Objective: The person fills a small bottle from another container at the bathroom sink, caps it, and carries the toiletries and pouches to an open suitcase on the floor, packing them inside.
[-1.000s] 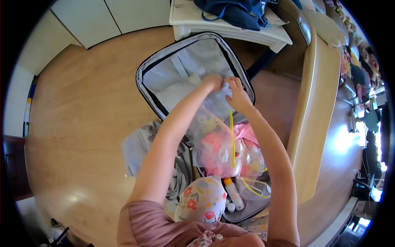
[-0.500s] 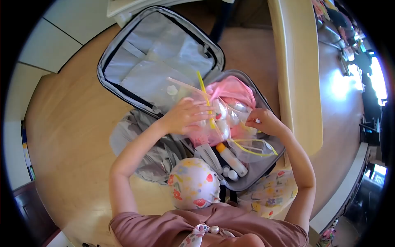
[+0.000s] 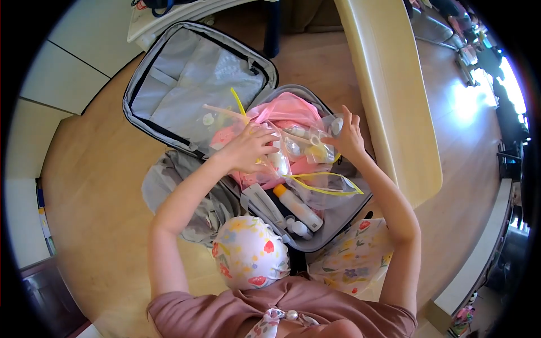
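An open grey suitcase point(image 3: 338, 217) holds clear zip pouches with pink and white items. My left hand point(image 3: 253, 147) rests on the pouches at the middle, its fingers bent and spread. At their right edge is my right hand point(image 3: 350, 138), thumb and fingers apart around a clear pouch with a small white bottle point(image 3: 336, 125). A pink bag point(image 3: 290, 107) lies behind the pouches. In front are a clear pouch with a yellow zip point(image 3: 324, 186), a white bottle with an orange cap point(image 3: 298, 207) and a flat whitish pack point(image 3: 264, 204).
The suitcase lid point(image 3: 186, 84) lies open at the upper left. Grey cloth point(image 3: 191, 197) lies beside the case. A pale wooden bench point(image 3: 394, 96) runs along the right, and a white table point(image 3: 163, 25) stands at the top left. My floral-covered knees point(image 3: 253, 253) are in front.
My hands have come from the lid to the pouches. The right hand has since moved up and opened wider. The view has shifted, and the pouches on the right lie differently.
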A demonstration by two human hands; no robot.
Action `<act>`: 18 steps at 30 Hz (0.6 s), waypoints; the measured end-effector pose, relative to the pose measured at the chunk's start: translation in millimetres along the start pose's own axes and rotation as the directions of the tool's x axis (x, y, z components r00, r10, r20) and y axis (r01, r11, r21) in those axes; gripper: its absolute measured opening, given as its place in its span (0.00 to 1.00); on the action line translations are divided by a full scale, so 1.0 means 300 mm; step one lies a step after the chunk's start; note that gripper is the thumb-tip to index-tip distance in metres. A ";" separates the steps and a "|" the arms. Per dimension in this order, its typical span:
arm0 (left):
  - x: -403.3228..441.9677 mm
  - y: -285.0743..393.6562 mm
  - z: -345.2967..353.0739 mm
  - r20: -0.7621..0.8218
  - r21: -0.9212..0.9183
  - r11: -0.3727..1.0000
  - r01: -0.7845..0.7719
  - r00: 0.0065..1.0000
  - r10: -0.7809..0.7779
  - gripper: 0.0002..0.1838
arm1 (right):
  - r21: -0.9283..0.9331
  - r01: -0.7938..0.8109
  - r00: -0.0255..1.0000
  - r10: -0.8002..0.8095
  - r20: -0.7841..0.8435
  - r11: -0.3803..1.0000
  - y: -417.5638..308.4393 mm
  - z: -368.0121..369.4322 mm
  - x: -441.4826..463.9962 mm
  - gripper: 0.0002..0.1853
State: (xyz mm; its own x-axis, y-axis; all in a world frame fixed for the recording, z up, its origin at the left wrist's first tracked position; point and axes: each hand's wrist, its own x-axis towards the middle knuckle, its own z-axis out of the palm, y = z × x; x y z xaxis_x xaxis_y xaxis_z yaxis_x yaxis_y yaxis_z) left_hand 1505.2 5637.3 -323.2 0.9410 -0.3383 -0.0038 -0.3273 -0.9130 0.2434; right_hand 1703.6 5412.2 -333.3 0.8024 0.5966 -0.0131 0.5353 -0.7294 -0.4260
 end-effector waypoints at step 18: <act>0.352 0.077 0.081 -0.308 -0.621 0.770 0.146 0.858 -0.411 0.25 | 0.608 0.138 0.979 -0.201 0.036 0.782 0.053 -0.089 0.114 0.09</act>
State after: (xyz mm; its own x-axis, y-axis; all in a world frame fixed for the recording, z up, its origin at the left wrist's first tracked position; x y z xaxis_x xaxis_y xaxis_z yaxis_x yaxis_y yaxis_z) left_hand 1595.0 5574.9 -341.3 0.9684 0.1550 0.1952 -0.0613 -0.6110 0.7892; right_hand 1746.4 5412.1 -316.5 0.6687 0.7424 0.0403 0.3689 -0.2842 -0.8850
